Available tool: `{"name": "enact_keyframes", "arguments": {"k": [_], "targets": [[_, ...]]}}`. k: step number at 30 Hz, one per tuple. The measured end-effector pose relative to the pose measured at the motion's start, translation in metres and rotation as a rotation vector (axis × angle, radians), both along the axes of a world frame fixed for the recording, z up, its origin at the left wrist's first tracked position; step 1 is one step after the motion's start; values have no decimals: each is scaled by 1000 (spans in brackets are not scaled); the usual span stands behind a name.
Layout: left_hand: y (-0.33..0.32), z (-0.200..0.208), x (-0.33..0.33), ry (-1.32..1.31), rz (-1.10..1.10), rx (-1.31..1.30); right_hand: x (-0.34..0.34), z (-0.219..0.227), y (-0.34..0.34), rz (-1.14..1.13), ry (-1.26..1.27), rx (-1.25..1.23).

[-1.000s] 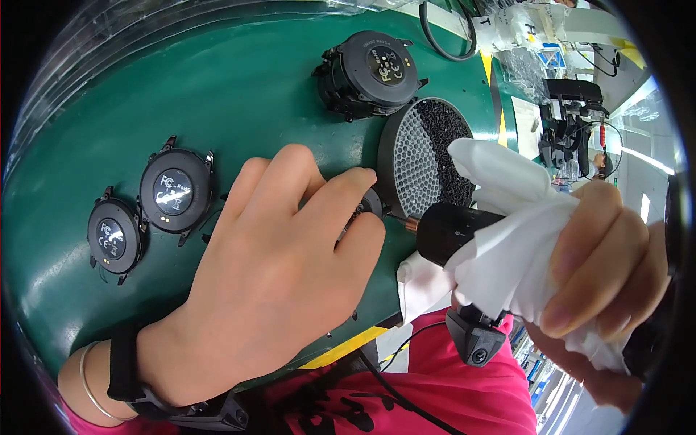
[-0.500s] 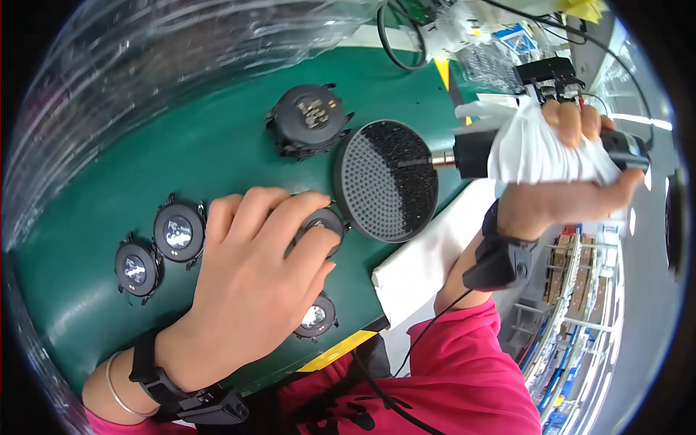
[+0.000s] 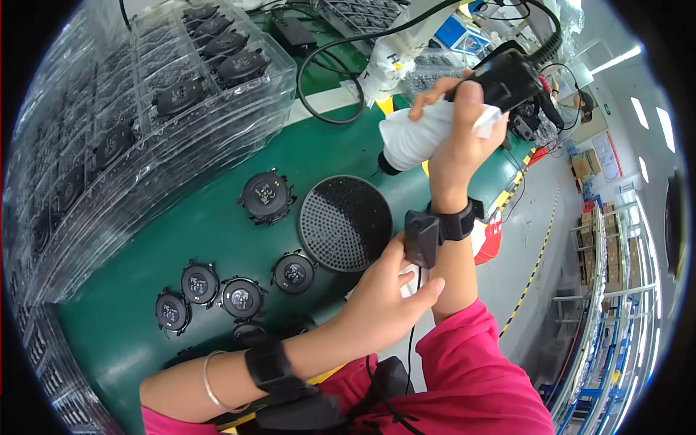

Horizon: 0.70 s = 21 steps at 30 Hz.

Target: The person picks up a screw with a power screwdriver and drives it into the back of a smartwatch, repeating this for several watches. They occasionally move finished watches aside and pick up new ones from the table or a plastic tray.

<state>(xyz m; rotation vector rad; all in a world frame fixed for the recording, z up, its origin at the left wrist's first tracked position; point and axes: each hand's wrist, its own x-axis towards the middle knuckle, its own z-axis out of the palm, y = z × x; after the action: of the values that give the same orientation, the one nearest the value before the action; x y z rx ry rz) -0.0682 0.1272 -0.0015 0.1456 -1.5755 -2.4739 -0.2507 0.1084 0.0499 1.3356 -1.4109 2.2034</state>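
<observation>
My right hand (image 3: 464, 130) is wrapped around an electric screwdriver (image 3: 417, 138), its body covered in white wrapping, with a black end and cord at the top. Its tip hangs above the far rim of a round dimpled dish (image 3: 326, 217); tiny dark screws are spread over the dish's right part. My left hand (image 3: 384, 297) is near the dish's front right, thumb and fingers apart, close to a white cloth (image 3: 409, 281). Several round black watch cases (image 3: 241, 298) lie to the left, backs up; one watch case (image 3: 266, 196) sits left of the dish.
Stacked clear plastic trays (image 3: 217, 123) holding watch cases stand at the far left. Black cables (image 3: 341, 119) loop at the back. A yellow-striped bench edge is near me. Shelving (image 3: 616, 268) and a red bin (image 3: 491, 241) are on the right, off the green bench (image 3: 152, 254).
My left hand has left the watch case and moved right. The screwdriver has lifted out of the dish and tilted. The view has shifted, showing more trays and floor.
</observation>
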Motion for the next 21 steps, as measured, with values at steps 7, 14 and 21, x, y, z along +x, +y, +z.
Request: {"name": "enact_keyframes", "arguments": {"k": [7,14,21], "targets": [[-22,24,-7,-172,-36,-120,6,-10,-13,-71,167,168],[-23,31,-1,-173,-12,-221,14,-14,-25,-121,458,223],[-37,29,13,-196,-54,-314,30,-13,-30,-107,491,369]]}}
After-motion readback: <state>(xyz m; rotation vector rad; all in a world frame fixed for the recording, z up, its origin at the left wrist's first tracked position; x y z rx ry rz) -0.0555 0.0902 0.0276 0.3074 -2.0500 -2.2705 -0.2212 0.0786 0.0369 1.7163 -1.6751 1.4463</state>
